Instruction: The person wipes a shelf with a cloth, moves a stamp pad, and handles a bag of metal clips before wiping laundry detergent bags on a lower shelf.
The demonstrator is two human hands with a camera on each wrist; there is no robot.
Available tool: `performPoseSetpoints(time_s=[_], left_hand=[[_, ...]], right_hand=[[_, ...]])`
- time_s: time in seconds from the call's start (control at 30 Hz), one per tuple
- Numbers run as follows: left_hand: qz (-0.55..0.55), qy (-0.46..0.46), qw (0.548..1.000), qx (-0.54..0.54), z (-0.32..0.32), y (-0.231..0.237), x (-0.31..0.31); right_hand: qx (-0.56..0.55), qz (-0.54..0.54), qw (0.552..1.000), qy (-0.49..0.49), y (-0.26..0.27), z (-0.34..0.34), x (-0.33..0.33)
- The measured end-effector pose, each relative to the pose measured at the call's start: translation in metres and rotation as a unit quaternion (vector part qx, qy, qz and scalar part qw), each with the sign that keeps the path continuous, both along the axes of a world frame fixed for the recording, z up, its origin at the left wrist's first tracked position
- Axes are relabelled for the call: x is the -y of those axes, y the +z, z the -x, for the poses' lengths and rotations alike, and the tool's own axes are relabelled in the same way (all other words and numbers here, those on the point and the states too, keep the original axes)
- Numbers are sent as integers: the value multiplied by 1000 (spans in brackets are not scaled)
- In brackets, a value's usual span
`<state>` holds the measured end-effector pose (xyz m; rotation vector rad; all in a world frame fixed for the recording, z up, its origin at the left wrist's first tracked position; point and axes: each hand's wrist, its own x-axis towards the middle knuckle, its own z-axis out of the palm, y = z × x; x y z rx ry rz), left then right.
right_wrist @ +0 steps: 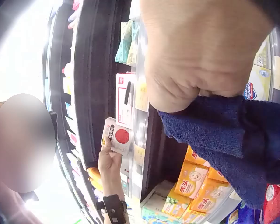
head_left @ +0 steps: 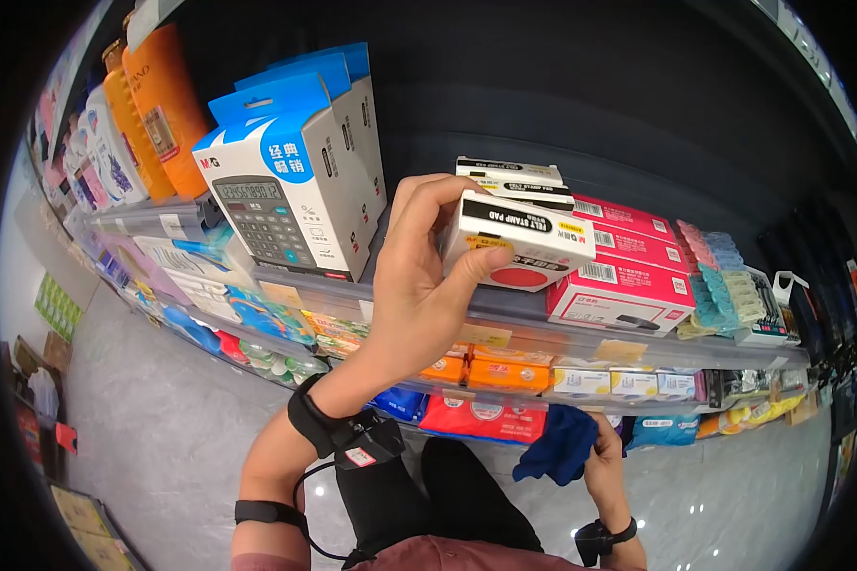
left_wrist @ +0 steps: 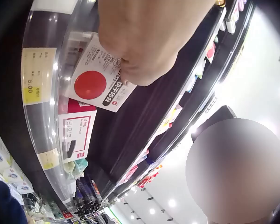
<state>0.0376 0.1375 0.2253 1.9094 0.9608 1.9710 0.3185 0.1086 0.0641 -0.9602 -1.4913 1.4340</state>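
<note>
My left hand [head_left: 411,276] grips a white felt stamp pad box [head_left: 567,246] with a red circle on its front, thumb across the front and fingers over the far side. In the left wrist view this box [left_wrist: 90,85] is tilted at the shelf edge, partly hidden by the hand [left_wrist: 144,39]. More stamp pad boxes [head_left: 519,173] stand behind it, and red-and-white stapler boxes [head_left: 628,285] are to its right. Lower down, my right hand [head_left: 604,464] holds a bunched navy cloth [head_left: 556,445]; the cloth [right_wrist: 224,135] hangs below the fist in the right wrist view.
Boxed calculators [head_left: 281,181] stand left of the left hand, with orange bottles [head_left: 162,105] beyond. Colourful clothes pegs [head_left: 724,276] lie right of the stapler boxes. A clear shelf lip with price tags [head_left: 486,335] runs along the front. Orange soap boxes [head_left: 509,374] fill the shelf below.
</note>
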Motion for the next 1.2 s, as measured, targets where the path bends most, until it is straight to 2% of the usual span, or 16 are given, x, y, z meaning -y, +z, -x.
performPoseSetpoints(time_s=[0.1, 0.17, 0.3, 0.37, 0.4, 0.43, 0.63, 0.77, 0.87, 0.9, 0.97, 1.03, 1.07, 1.1, 1.17, 1.2], left_hand=[[35, 66, 997, -2, 0, -10, -3], [75, 177, 980, -54, 2, -17, -2], [48, 295, 945, -134, 2, 1, -1], [206, 137, 959, -137, 19, 9, -9], [312, -15, 947, -73, 29, 24, -12], [322, -66, 944, -22, 31, 24, -17], [315, -33, 949, -9, 26, 24, -18], [213, -11, 976, -34, 20, 13, -14], [58, 88, 991, -79, 13, 9, -4], [56, 87, 992, -76, 10, 10, 3], [-149, 156, 970, -108, 3, 16, 22], [-212, 127, 963, -104, -2, 20, 48], [-255, 160, 949, -96, -10, 17, 55], [-255, 226, 926, -166, -13, 18, 73], [-234, 108, 960, -109, -39, -14, 88], [-179, 104, 965, -163, -44, -27, 99]], right_hand=[[0, 9, 1000, 0, 1, -3, 1], [-12, 33, 999, 10, -2, -5, 3], [0, 43, 999, 20, -6, -7, 5], [16, 36, 999, -7, -2, -6, 7], [27, 40, 999, 10, -4, -8, 8], [14, 38, 999, -1, -8, -10, 8], [-52, 76, 995, -23, -8, -5, 11], [-56, 72, 996, -12, -5, -1, 15], [-108, 82, 991, -11, -2, 6, 20], [-139, 81, 987, -14, -3, 6, 20], [-156, 86, 984, -18, -1, 7, 19], [-174, 97, 980, -22, -3, 5, 22], [-203, 114, 970, -74, -4, 1, 23], [-233, 128, 956, -124, -4, -2, 23], [-304, 89, 932, -175, 9, -5, 22], [-337, 4, 931, -143, 27, 4, 29]])
